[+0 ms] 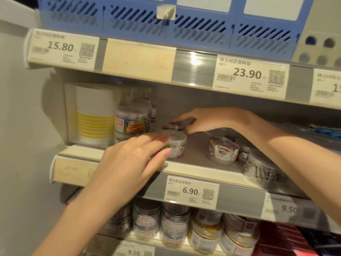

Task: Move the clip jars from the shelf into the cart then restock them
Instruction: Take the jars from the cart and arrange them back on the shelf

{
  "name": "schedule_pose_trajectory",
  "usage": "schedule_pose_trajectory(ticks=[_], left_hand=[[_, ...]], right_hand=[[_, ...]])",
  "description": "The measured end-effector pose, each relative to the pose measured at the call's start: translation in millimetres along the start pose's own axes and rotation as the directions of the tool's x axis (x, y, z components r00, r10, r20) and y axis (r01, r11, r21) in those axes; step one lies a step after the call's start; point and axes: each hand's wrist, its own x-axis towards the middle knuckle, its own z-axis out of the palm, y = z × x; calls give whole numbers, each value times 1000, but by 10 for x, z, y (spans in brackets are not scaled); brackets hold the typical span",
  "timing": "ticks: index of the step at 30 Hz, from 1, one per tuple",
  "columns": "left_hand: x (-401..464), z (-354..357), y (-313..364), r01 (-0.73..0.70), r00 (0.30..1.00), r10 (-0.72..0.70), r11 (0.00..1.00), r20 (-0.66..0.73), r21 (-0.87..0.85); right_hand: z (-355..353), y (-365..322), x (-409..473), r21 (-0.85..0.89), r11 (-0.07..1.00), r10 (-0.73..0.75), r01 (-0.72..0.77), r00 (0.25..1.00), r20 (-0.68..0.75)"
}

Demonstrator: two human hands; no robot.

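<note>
Both forearms extended forward; left hand (134,159) with fingers straight and thumb spread, right hand (199,120) reaching leftward, fingers curled downward.

Pale grey wall panel (20,111) at left, grey shop shelving with clear price rails (193,65), white price tags (251,75), blue slotted baskets (166,21) on top shelf, glare on rail, lower shelf (166,241) of stocked tubs
</note>
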Motion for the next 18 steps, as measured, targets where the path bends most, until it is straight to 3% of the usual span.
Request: schedule_pose_trajectory(ticks=[18], left_hand=[[14,105,58,60,985,-23,975,-173,212]], right_hand=[[95,10,360,2,1000,-25,25,999,42]])
